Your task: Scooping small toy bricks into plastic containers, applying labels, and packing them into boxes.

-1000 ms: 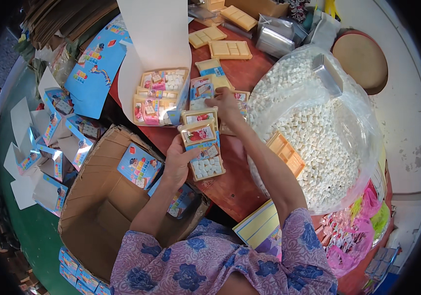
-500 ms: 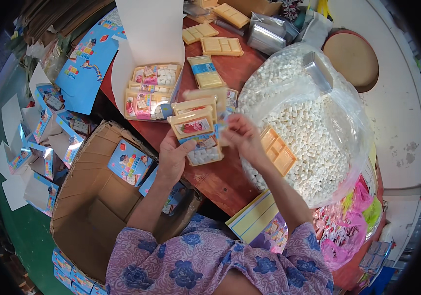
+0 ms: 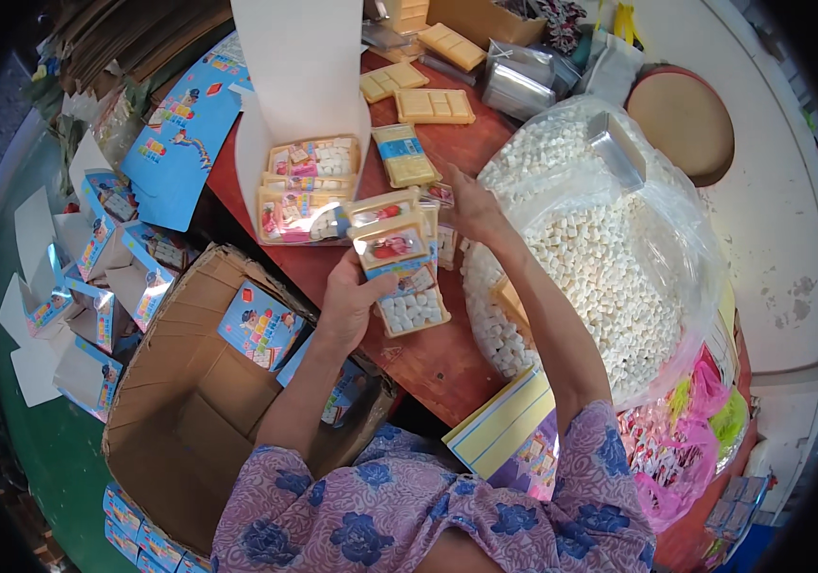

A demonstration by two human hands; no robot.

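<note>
My left hand is closed round a small stack of candy packs, cream plastic trays with white marshmallow pieces and pink-and-red sweets under clear film. The packs overlap like a fan, the nearest tilted toward me. Beyond them my right hand reaches over the red table, fingers extended at the edge of another pack, which they partly cover. A white display box with its lid raised stands left of the stack, holding several similar packs. Behind the right hand lies a cream pack with a blue label.
A big clear bag of marshmallow pieces fills the right side, a metal scoop on top. An orange tray leans by it. An open carton sits at lower left, beside folded blue-and-white boxes. Cream trays lie at the back.
My right hand has moved away from the stack, up toward the pack on the table. The stack in my left hand has shifted slightly right and down; the view has shifted a little too.
</note>
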